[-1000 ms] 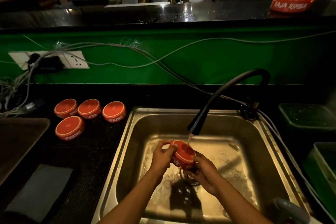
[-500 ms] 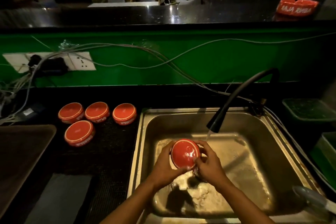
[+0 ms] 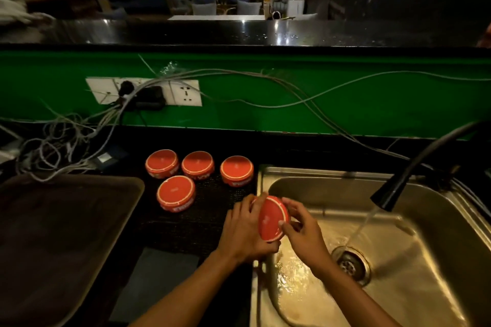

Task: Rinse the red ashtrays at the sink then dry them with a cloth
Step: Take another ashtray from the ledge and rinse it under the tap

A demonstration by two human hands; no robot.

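Left hand (image 3: 245,231) and right hand (image 3: 305,233) grip one red ashtray (image 3: 272,218), base toward the camera, over the left rim of the sink (image 3: 438,255). Four ashtrays (image 3: 198,175) rest inverted left of the sink. Faucet (image 3: 385,194) runs into the basin.

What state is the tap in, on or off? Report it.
On. A stream of water falls from the black faucet spout into the sink, landing by the drain, and the basin floor is wet and rippled.
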